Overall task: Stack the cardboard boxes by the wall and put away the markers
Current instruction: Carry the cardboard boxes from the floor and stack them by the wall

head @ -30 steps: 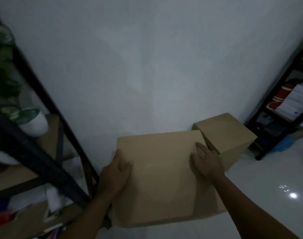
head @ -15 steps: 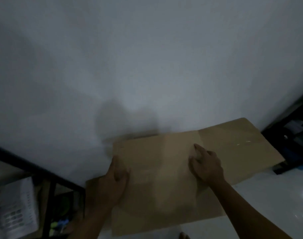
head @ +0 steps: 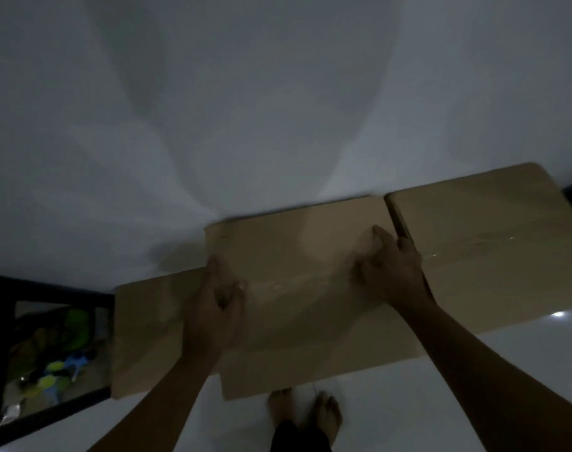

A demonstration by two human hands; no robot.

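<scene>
Currently left hand (head: 217, 308) and right hand (head: 390, 269) clamp the side edges of the middle cardboard box (head: 297, 272), fingers curled over, box against the wall (head: 245, 109). It seems to sit atop another; right box (head: 493, 249) touching beside. Markers not visible, likely pending.

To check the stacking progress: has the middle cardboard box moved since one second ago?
Yes. The middle cardboard box moved toward the wall, now side by side with the right cardboard box.
</scene>
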